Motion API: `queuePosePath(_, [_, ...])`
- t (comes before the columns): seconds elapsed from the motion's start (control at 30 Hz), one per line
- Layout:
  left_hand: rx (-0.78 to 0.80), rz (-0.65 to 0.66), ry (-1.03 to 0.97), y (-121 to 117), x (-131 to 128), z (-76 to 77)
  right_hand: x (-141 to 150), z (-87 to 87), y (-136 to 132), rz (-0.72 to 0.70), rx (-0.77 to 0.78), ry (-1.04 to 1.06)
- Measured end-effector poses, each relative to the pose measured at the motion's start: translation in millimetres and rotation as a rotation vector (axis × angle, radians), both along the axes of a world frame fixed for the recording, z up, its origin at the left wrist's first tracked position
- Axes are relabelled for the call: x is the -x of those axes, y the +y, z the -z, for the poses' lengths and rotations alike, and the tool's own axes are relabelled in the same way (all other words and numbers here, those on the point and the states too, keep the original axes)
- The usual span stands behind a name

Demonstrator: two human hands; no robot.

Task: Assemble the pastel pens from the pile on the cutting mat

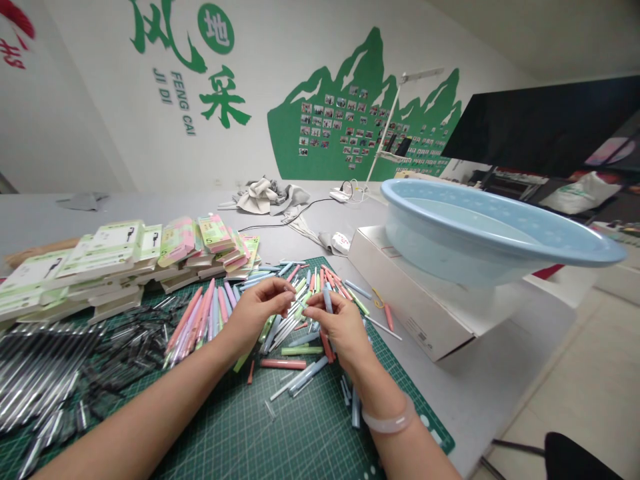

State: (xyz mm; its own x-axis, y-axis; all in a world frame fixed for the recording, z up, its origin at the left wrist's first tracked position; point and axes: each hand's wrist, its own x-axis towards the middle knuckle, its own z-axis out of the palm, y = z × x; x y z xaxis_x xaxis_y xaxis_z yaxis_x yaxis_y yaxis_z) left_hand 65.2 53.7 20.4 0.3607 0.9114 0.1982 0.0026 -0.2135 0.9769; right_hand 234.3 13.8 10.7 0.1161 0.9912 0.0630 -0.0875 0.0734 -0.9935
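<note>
Both hands hover over a green cutting mat (280, 433) strewn with pastel pen barrels (300, 303). My left hand (260, 308) has its fingers pinched together on a thin pen part that is too small to name. My right hand (336, 321) is closed round several pen pieces, a blue one and a red one sticking out of the fist. The fingertips of the two hands nearly meet above the pile. A pale bracelet (389, 420) circles my right wrist.
Stacked green and pink packaging cards (125, 257) lie at the back left, clear sleeves and black parts (60, 373) at the left. A light blue basin (480, 230) rests on a white box (420, 300) to the right. Cloths and a cable lie further back.
</note>
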Motion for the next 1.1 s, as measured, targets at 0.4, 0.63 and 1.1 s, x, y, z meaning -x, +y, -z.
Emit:
queuePosePath(0.4, [-0.594,0.146,0.871,13.1,7.4,18.4,-16.4,11.8,9.1,0.208,-0.013,-0.058])
queuePosePath(0.63, [-0.487,0.526,0.813,15.6,26.5,-1.4,-15.0,8.1,6.4,0.238,-0.028,-0.028])
queuePosePath(1.1, [-0.44,0.601,0.84,5.8,25.1,-4.7,-15.1,7.6,6.6,0.2,0.008,-0.011])
